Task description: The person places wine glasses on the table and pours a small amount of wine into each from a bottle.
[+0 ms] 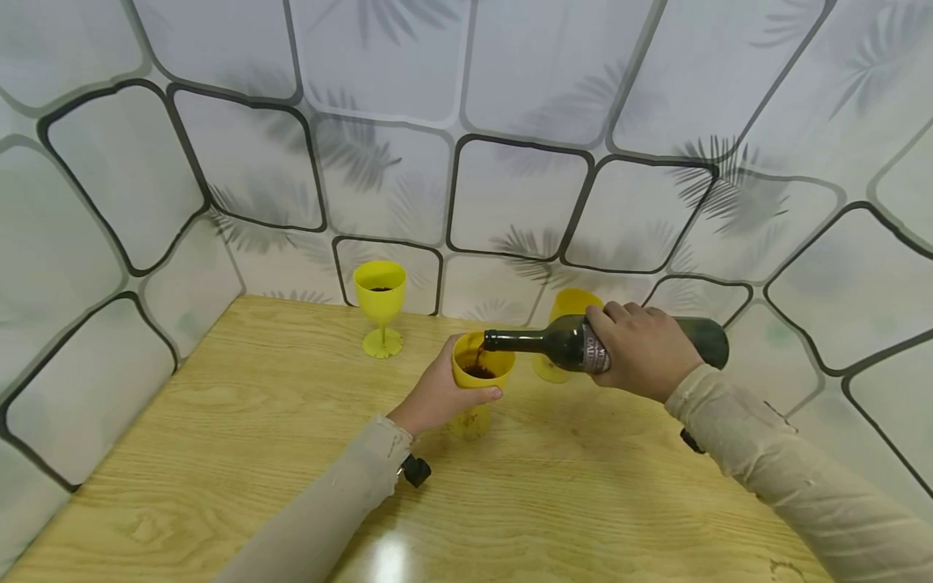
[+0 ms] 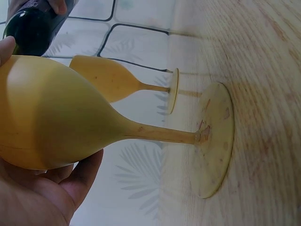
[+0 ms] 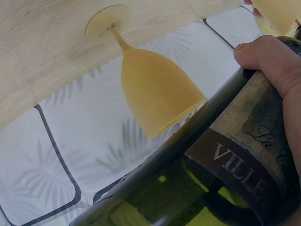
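Centrally, the left hand (image 1: 440,397) grips a yellow goblet (image 1: 497,369) beneath the mouth of a nearly level, left-pointing bottle (image 1: 564,342), gripped right of centre by the right hand (image 1: 645,350).

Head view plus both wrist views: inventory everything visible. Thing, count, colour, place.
held goblet: 1, yellow, in left hand, under bottle mouth
back-left goblet: 1, yellow, upright near the wall
back-right goblet: 1, yellow, upright, behind the bottle
bottle: 1, dark green, tilted, in right hand
label: 1, beige and dark, on bottle
liquid: 1 pool, dark, in held goblet; a thin stream falls into it
table: 1, light wood, under the goblets
wall: patterned, pale grey, around table
sleeves: 2, beige, on forearms
left hand: 1, bare, around held goblet
right hand: 1, bare, around bottle
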